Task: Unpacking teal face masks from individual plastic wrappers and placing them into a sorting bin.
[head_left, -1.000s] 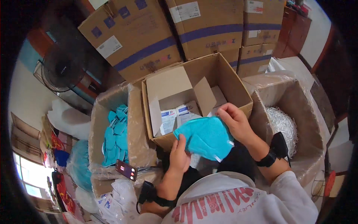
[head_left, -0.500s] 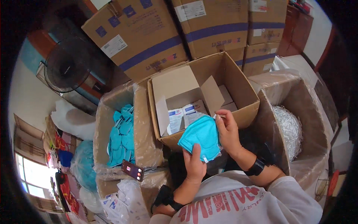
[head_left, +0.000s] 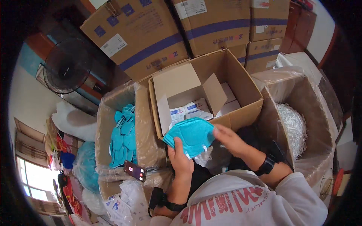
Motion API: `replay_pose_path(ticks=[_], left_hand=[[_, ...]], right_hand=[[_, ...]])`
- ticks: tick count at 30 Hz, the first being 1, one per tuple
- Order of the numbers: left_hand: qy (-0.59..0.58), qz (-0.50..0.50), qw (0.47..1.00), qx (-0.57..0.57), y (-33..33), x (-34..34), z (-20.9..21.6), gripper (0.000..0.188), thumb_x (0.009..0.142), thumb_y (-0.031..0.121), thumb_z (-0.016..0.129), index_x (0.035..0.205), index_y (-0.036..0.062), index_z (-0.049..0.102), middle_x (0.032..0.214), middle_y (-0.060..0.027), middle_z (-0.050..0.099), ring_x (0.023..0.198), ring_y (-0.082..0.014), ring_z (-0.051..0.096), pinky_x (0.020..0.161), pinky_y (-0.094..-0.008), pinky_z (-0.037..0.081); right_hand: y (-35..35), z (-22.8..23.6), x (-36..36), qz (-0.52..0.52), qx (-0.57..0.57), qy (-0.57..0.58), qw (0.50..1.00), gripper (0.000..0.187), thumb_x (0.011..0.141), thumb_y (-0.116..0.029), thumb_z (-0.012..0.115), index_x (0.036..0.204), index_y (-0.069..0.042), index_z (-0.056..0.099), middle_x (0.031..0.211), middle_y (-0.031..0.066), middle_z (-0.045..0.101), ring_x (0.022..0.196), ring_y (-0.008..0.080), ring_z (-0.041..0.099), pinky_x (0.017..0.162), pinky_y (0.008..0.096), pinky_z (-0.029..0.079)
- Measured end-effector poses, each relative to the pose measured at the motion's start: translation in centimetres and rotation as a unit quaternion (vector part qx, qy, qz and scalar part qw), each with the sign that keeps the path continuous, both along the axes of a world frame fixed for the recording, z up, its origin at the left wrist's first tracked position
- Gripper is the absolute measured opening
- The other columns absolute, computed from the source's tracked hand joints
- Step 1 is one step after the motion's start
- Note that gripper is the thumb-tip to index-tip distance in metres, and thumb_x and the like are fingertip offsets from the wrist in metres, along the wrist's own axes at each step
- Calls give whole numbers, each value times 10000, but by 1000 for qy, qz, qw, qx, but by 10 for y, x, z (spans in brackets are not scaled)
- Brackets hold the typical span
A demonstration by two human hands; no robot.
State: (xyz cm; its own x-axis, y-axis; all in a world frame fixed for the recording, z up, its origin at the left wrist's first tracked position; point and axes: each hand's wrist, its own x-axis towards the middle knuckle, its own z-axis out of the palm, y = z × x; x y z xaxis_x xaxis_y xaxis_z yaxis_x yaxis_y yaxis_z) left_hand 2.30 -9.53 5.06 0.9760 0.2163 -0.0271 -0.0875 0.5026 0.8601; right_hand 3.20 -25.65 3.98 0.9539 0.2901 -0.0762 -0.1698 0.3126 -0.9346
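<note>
A teal folded face mask (head_left: 191, 136), with small white tabs on its lower edge, is gripped by my left hand (head_left: 181, 160), thumb on its front. It hangs before the near wall of the large open carton (head_left: 241, 119). At the mask's right edge is my right hand (head_left: 232, 141); motion smears its fingers, so whether they grip the edge is unclear. Beyond the mask, a smaller open box (head_left: 177, 80) inside the carton holds white printed packets (head_left: 198, 109). To the left, a plastic-lined carton (head_left: 149, 132) contains many teal masks (head_left: 122, 137).
A plastic-lined carton (head_left: 316, 113) at right holds white thin strips (head_left: 292, 130). A phone (head_left: 134, 171) lies on the left carton's near edge, above white packets (head_left: 122, 205). Tall taped cartons (head_left: 139, 34) stack behind. A black fan (head_left: 68, 67) stands at far left.
The mask has shifted left and turned flatter, with both white tabs now showing. My right hand, pinching its upper right corner before, has moved down and blurs. My left hand moved slightly left.
</note>
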Motion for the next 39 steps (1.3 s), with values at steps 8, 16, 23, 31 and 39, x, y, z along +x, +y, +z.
replay_pose_path(ticks=[8,16,23,31,39], left_hand=[[85,-8,993,-83,0,-1,-8,398,896,299,450,1180,22,412,1123,-110,522,990,-231,533,851,-359,432],[-103,99,912,384,20,4,3,408,896,230,434,1224,-8,390,1195,-117,483,1140,-252,420,967,-383,312],[-246,-215,675,661,-10,20,48,299,862,265,460,1070,76,562,1065,-121,563,993,-274,522,835,-345,406],[-72,-234,806,539,15,23,10,244,859,231,481,892,36,623,837,-120,627,773,-213,606,672,-300,454],[-46,-121,828,545,91,37,35,208,840,175,518,856,0,629,778,-64,636,727,-122,572,675,-244,437]], right_hand=[[29,-11,-18,12,-53,-127,990,323,888,-279,492,1051,-3,530,891,59,593,805,95,519,707,279,442],[6,3,-2,29,-333,-191,923,237,840,-242,513,893,-15,557,768,193,592,704,370,569,623,424,447],[14,4,-15,83,-369,-313,871,215,834,-206,497,834,5,539,785,203,587,733,350,575,635,422,444],[-3,-4,-19,340,-88,6,936,274,907,-286,451,1014,-41,507,731,-34,466,675,48,422,613,208,386],[-51,-1,-2,353,-167,2,921,329,929,-309,384,932,-37,570,666,-39,446,624,58,401,570,215,363]])
